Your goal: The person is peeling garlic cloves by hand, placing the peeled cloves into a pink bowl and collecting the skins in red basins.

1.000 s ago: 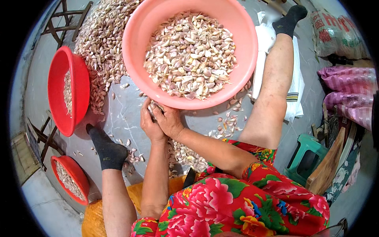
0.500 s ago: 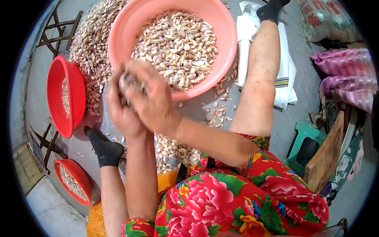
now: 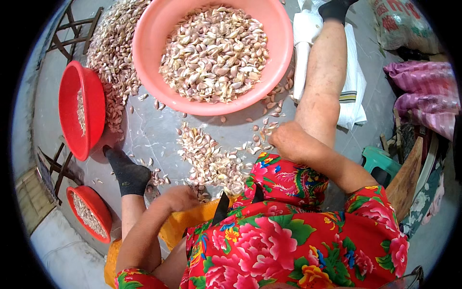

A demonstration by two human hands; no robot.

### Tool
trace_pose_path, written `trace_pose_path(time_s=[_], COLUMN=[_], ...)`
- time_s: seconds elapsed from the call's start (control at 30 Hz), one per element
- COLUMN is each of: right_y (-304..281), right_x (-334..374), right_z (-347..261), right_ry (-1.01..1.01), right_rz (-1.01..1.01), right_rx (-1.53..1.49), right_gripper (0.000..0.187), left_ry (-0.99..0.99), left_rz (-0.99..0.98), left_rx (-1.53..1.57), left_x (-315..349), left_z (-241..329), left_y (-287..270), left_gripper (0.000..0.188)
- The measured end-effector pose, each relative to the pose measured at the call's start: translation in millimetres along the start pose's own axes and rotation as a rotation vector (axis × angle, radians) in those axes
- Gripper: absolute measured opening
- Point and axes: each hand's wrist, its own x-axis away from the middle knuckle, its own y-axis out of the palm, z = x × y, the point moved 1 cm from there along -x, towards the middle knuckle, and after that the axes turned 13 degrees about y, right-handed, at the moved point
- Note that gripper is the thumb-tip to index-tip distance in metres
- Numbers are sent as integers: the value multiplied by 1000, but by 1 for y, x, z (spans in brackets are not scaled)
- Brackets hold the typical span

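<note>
My left hand (image 3: pixel 181 198) is low beside the near edge of a pile of garlic cloves (image 3: pixel 208 158) on the floor between my legs. Its fingers point down and are mostly hidden, so their grip does not show. By my right knee, my right hand (image 3: pixel 290 140) is closed with the fingers curled under; whatever they hold, if anything, is out of sight. Loose garlic cloves (image 3: pixel 263 131) lie just left of that hand. Ahead stands a big pink basin (image 3: pixel 144 60), its bottom covered with garlic cloves (image 3: pixel 216 58).
A large garlic heap (image 3: pixel 113 53) spreads at the far left. Two red basins (image 3: pixel 94 113) with some garlic stand left, one smaller (image 3: pixel 104 214). White sacks (image 3: pixel 356 79) lie under my right leg. A green stool (image 3: pixel 380 161) and wooden board (image 3: pixel 404 185) are at right.
My hands were together around a handful of garlic over the basin's near rim. Now they are apart and lower: the left near my lap, the right by my right knee.
</note>
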Motion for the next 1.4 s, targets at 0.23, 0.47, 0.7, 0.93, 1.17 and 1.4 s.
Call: trace_pose_path(time_s=[0.23, 0.47, 0.7, 0.93, 1.17, 1.4], right_y=[35, 39, -6, 59, 33, 69], right_x=[-35, -44, -53, -18, -41, -19], right_z=[-31, -72, -71, -125, -110, -123], right_ry=[-285, -327, -325, -547, -409, -575], right_rz=[-441, -412, -61, -568, -171, -581], right_rx=[84, 129, -288, -41, -401, -164], right_gripper=[21, 26, 25, 26, 30, 25], left_ry=[110, 117, 284, 257, 340, 280], left_rz=[-180, 29, 463, 143, 494, 29], left_rx=[-244, -39, 257, 133, 354, 234], left_x=[-69, -57, -43, -76, -59, -67], left_z=[-26, -18, 6, 35, 11, 12], left_y=[75, 45, -23, 28, -4, 29], left_gripper=[35, 30, 25, 22, 20, 35])
